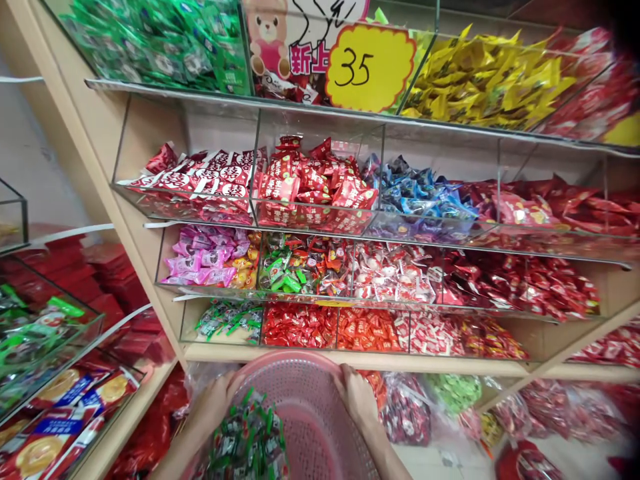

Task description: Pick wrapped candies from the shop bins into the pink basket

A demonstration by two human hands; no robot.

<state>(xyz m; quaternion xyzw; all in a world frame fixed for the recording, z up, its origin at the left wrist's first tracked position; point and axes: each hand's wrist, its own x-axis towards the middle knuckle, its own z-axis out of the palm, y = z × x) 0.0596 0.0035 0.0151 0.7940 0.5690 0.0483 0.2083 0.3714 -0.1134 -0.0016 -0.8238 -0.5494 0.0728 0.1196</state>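
Ahead, pink basket (310,390) partly hides shelf edge (430,363); candy bins (315,215) above.

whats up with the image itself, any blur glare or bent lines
In the head view, the wooden upright at left slants, perhaps from lens stretch; the clear bin fronts catch reflections; the top right corner falls black; bagged sweets at lower right look soft, while the yellow sign reads clearly.

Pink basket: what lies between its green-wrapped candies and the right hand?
Head view: only a bare stretch of the pink basket separates the green-wrapped candies from the right hand.
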